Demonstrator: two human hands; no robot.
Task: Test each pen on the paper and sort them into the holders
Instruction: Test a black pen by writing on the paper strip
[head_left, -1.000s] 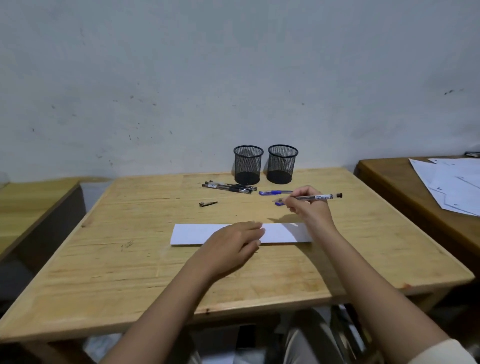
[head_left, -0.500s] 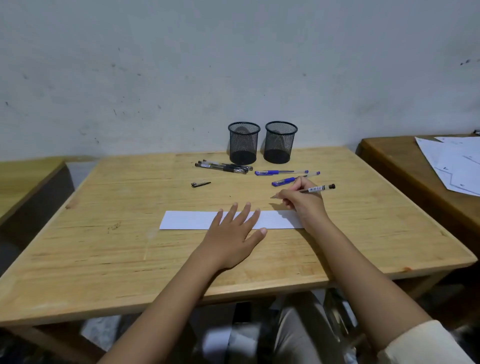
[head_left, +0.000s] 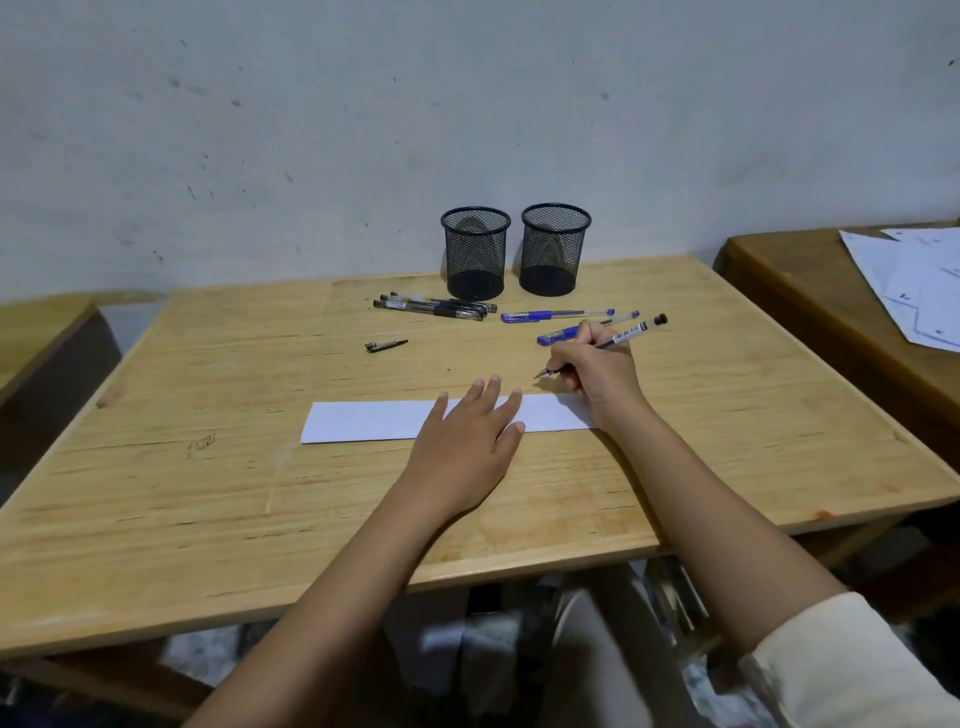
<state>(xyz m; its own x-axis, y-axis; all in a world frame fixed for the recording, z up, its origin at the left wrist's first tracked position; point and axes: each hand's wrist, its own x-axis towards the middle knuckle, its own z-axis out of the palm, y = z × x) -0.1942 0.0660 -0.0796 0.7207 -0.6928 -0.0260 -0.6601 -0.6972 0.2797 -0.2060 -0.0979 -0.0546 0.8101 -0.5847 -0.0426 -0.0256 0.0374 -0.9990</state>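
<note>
A white paper strip (head_left: 363, 421) lies across the middle of the wooden table (head_left: 208, 493). My left hand (head_left: 467, 441) rests flat on it, fingers spread. My right hand (head_left: 597, 374) grips an uncapped black pen (head_left: 631, 330), whose tip hovers just beyond the strip's far edge. Two black mesh holders, a left holder (head_left: 475, 254) and a right holder (head_left: 555, 249), stand at the back, both looking empty. Several black pens (head_left: 434, 306) lie in front of the left holder, and two blue pens (head_left: 556, 315) lie to their right. A black pen cap (head_left: 385, 345) lies alone.
A darker wooden table (head_left: 779, 291) at the right carries loose white sheets (head_left: 914, 280). Another wooden surface (head_left: 36, 327) sits at the left, past a gap. The wall rises directly behind the holders.
My left hand has opened from loosely curled to flat on the paper. My right hand has brought the black pen down from near the blue pens toward the paper's far edge.
</note>
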